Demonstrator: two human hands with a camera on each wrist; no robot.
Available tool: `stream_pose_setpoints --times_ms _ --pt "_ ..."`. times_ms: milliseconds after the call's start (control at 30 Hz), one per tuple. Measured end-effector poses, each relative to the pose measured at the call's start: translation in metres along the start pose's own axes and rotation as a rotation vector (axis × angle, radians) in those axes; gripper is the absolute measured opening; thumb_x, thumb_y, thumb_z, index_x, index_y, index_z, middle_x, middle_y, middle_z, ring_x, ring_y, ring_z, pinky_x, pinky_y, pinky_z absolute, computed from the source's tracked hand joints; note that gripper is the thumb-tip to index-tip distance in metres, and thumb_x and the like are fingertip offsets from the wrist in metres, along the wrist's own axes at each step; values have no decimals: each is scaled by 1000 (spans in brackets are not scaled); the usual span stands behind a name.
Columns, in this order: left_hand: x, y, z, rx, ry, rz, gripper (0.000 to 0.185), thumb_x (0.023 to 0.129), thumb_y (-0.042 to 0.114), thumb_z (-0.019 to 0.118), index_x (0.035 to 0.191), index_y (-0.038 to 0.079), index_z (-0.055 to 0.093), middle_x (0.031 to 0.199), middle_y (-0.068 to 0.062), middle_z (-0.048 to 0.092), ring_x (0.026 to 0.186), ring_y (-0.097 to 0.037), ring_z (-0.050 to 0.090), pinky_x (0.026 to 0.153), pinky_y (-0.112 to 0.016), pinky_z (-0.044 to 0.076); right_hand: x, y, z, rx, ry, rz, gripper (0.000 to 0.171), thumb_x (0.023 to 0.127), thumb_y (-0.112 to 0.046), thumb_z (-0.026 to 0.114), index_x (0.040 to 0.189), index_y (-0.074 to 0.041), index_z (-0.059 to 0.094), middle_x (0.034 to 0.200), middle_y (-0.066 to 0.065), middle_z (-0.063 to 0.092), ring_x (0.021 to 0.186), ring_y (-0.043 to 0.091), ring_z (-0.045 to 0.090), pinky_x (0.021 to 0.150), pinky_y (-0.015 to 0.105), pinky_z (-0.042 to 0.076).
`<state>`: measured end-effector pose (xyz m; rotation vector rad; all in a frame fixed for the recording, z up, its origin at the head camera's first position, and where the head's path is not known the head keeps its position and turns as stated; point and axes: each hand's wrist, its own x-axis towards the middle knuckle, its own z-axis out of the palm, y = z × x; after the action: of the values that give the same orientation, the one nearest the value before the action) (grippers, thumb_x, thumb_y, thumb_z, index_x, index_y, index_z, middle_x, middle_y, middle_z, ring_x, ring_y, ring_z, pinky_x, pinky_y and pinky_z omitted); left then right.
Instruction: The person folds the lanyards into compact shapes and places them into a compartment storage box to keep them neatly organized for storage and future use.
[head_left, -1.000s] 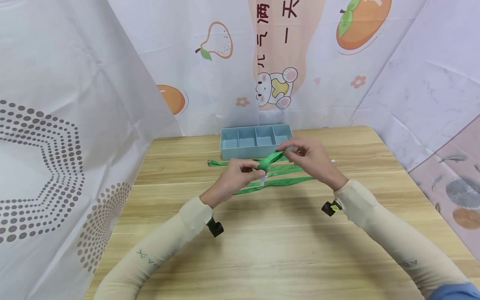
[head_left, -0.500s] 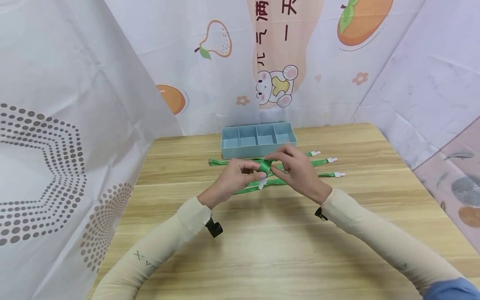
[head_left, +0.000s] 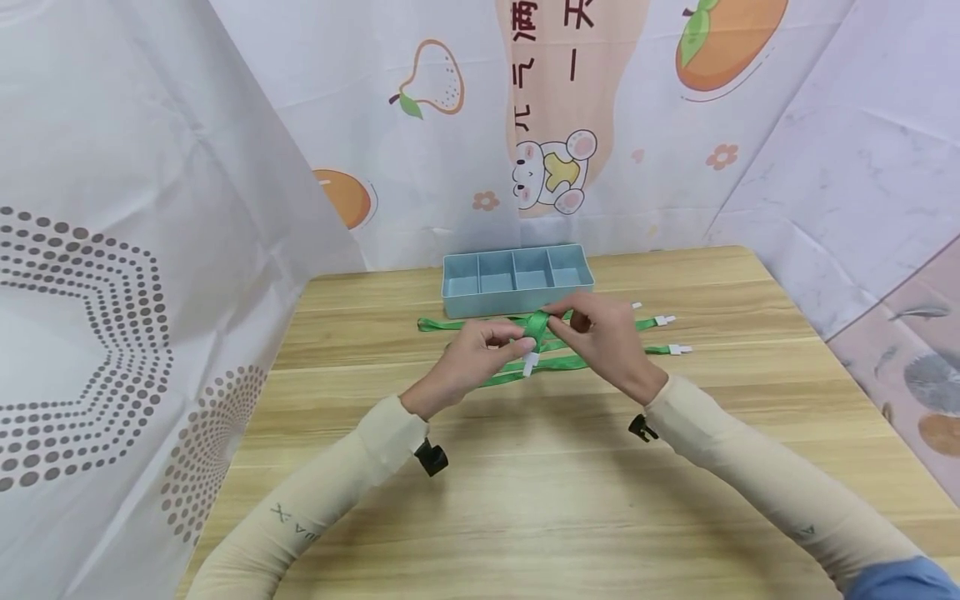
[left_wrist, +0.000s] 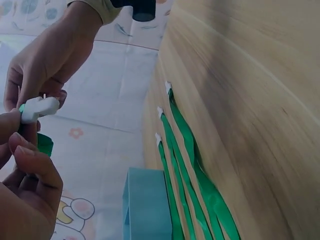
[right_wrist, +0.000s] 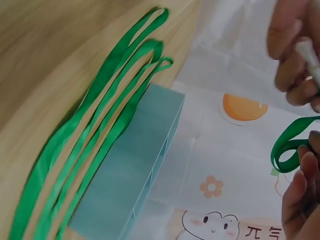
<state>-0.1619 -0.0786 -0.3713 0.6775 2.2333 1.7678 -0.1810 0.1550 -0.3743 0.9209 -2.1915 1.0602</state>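
Observation:
Both hands hold one green lanyard point(head_left: 537, 324) above the table, its ribbon gathered into a short coil. My left hand point(head_left: 474, 357) pinches it close to its white clip point(head_left: 531, 364), which points down below the thumb. On the other side, my right hand point(head_left: 611, 342) pinches the coil's upper end between thumb and fingers. The right wrist view shows the ribbon loop point(right_wrist: 282, 147) curling out from the right fingertips. Beneath the hands, three more green lanyards point(left_wrist: 187, 145) lie stretched side by side, their white clips point(head_left: 679, 349) toward the right.
A light blue divided box point(head_left: 517, 282) stands at the back of the wooden table point(head_left: 525, 517), just behind the lanyards. Printed cloth point(head_left: 450, 167) hangs behind the table and along both sides.
My right hand has come in toward the left hand, and the ribbon stretched between them has become a tighter coil. The clips of the lanyards on the table have come into view.

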Motion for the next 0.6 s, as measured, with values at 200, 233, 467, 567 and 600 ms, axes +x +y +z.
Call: stream_pose_setpoints --times_ms 200,233,467,567,600 --pt "5 -3 0 145 124 89 19 98 28 74 111 16 82 107 6 72 79 -20 55 60 -29 40 2 -9 -8 189 -62 278 12 92 -10 79 101 -17 81 90 -6 69 67 17 52 60 27 43" --pt "6 -3 0 162 138 98 20 98 28 75 111 16 82 110 6 71 80 -20 57 61 -29 43 2 -11 -9 222 -76 325 10 93 -12 79 101 -18 81 93 -6 69 70 19 54 61 28 44" --pt "7 -3 3 219 191 160 21 97 32 75 110 17 82 134 5 61 93 -15 63 70 -36 54 3 -15 -12 388 -91 500 10 96 -22 76 102 -16 82 101 2 72 89 21 62 72 29 53" --pt "6 -3 4 244 216 207 19 98 30 74 108 16 82 138 1 56 90 -14 62 67 -34 53 3 -15 -11 388 -58 495 11 97 -22 76 104 -16 82 96 4 72 82 22 61 67 27 51" --pt "6 -3 5 256 223 224 18 98 29 74 107 15 82 138 0 55 89 -13 61 67 -34 53 2 -15 -10 375 -43 476 11 96 -21 76 104 -15 82 95 4 72 79 22 61 66 27 50"
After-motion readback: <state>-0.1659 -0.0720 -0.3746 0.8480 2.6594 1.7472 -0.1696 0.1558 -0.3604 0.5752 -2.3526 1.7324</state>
